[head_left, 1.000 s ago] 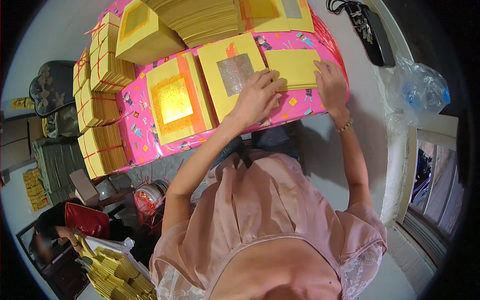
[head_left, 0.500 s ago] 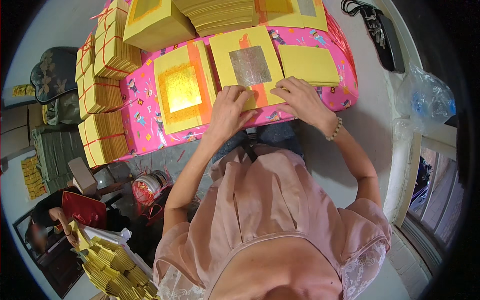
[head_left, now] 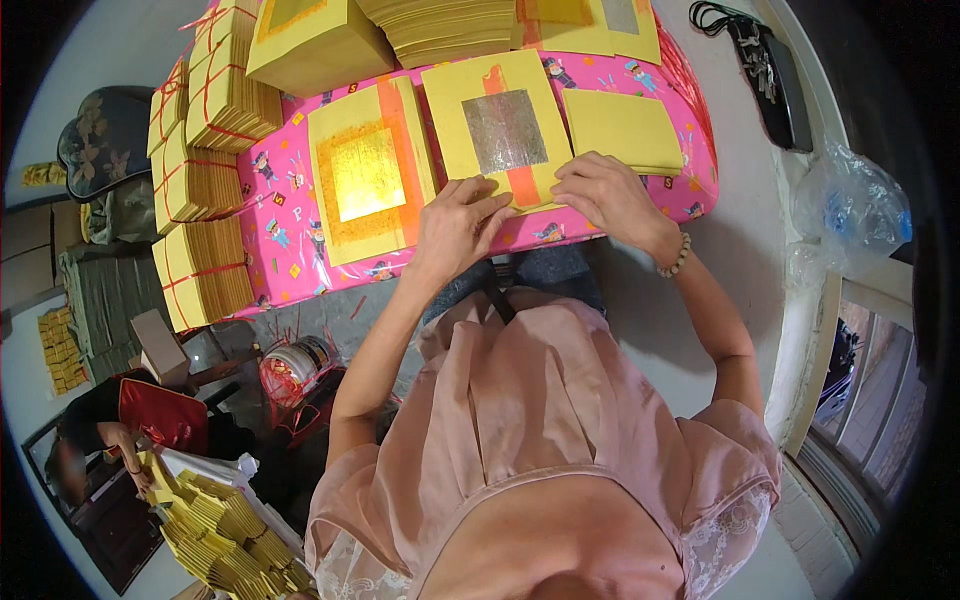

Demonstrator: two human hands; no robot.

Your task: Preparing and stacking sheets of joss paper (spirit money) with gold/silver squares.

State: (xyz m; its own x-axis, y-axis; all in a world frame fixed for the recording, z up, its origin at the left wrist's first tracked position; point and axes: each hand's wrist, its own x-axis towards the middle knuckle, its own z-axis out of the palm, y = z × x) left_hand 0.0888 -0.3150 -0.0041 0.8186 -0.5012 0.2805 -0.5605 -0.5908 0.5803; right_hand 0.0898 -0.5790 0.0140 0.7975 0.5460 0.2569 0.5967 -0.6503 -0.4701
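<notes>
Upper centre: silver sheet (head_left: 503, 128), yellow with a silver foil square and orange strip, lies flat on the pink table (head_left: 290, 250).
Left hand (head_left: 458, 222): fingers spread, pressing the sheet's lower left edge; not gripping.
Right hand (head_left: 605, 192): fingers bent on the lower right edge, seemingly pinching it.
Upper left: gold sheet (head_left: 365, 178) beside it, untouched.
Upper right: plain pile (head_left: 625, 128).
Progress: bundles (head_left: 205, 190) tied with red string look finished; loose stacks (head_left: 440, 28) at the top edge remain.
</notes>
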